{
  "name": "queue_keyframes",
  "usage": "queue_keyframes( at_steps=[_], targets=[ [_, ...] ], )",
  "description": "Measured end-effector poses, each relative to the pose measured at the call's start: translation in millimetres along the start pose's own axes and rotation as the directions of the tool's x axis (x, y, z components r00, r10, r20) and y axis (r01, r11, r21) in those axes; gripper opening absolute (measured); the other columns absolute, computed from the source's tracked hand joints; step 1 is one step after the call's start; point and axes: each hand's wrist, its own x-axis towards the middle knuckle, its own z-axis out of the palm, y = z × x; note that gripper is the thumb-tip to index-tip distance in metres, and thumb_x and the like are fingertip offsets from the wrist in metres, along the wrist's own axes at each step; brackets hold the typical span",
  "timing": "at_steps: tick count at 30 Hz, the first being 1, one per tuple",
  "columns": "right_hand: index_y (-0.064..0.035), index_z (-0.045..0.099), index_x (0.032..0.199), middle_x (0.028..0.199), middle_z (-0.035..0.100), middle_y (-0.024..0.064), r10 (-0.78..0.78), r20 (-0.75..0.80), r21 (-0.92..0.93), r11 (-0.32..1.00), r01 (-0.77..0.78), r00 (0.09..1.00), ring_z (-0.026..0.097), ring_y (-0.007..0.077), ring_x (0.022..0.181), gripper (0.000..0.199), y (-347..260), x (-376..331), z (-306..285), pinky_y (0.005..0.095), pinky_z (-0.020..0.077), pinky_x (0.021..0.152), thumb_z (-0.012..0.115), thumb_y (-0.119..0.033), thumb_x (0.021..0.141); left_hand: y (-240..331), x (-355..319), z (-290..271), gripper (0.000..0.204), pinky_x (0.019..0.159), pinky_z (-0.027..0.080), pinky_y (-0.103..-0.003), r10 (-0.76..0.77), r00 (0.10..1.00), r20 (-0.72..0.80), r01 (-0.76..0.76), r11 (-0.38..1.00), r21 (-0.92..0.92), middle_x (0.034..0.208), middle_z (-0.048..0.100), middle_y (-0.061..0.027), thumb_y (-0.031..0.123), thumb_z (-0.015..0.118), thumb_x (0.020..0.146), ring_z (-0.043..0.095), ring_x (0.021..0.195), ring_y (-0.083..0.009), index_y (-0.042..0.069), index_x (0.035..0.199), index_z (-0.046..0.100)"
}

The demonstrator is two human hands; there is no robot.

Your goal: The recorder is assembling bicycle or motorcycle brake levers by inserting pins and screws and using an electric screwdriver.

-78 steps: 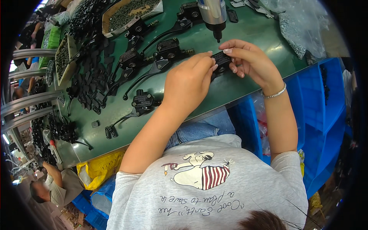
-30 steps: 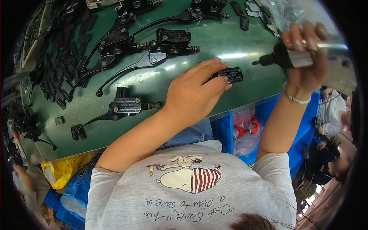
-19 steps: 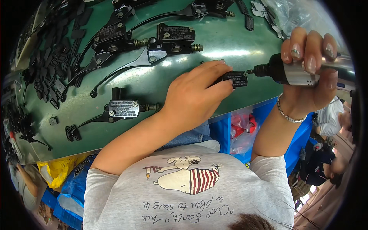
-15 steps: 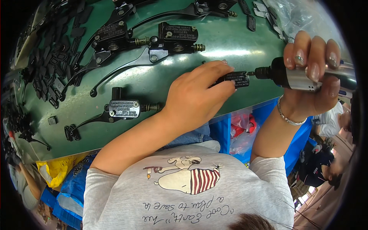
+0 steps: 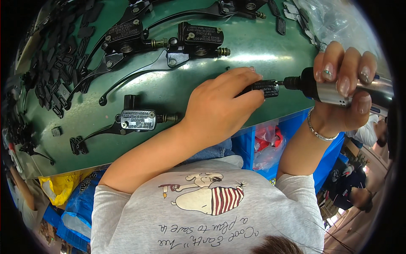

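My left hand [image 5: 218,99] is closed around a black brake master cylinder [image 5: 270,88]; only the end of its printed reservoir lid shows past my fingers, the rest being hidden. In my right hand [image 5: 349,78] is a silver and black electric screwdriver [image 5: 327,91], held sideways. Its bit [image 5: 281,83] points left and meets the end of the lid, at or very close to a screw spot. Left of my left wrist lies another brake master cylinder [image 5: 138,120] with a silvery lid and a lever.
Several more brake levers with master cylinders [image 5: 201,36] lie along the far side of the green table [image 5: 160,91]. Small black parts [image 5: 55,76] are heaped at the left. Clear plastic [image 5: 334,21] sits far right. Blue bins [image 5: 245,148] stand below the near edge.
Both hands have shifted very slightly, the held master cylinder moving a little right. The screwdriver bit stays at the lid. My grips are unchanged.
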Motion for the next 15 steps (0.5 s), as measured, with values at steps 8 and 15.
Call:
queue_keyframes(
  at_steps=[8,15],
  targets=[
    [-0.0171,0.055,0.105,0.080,0.063,-0.0071,-0.113,0.343,0.179,0.982,0.053,0.932,0.056,0.0134,0.079,0.033,14,25,-21,0.0250,0.0435,0.067,0.079,-0.026,0.084,-3,-1,1,0.019,0.079,0.057,-0.038,0.005,1.000,0.000,-0.005,1.000,-0.028,0.105,0.071,-0.0117,0.005,0.080,0.071,0.069,0.100,-0.0315,0.003,0.082,0.065],
    [-0.0148,0.056,0.109,0.083,0.067,-0.0075,-0.251,0.793,0.381,0.915,-0.130,0.554,0.058,0.0116,0.065,0.034,32,75,-33,0.0222,0.0442,0.060,0.079,-0.022,0.085,-3,0,0,0.017,0.077,0.057,-0.037,0.009,1.000,0.002,-0.008,0.999,-0.037,0.104,0.070,-0.0121,0.006,0.079,0.072,0.069,0.099,-0.0314,0.004,0.081,0.064]
  ],
)
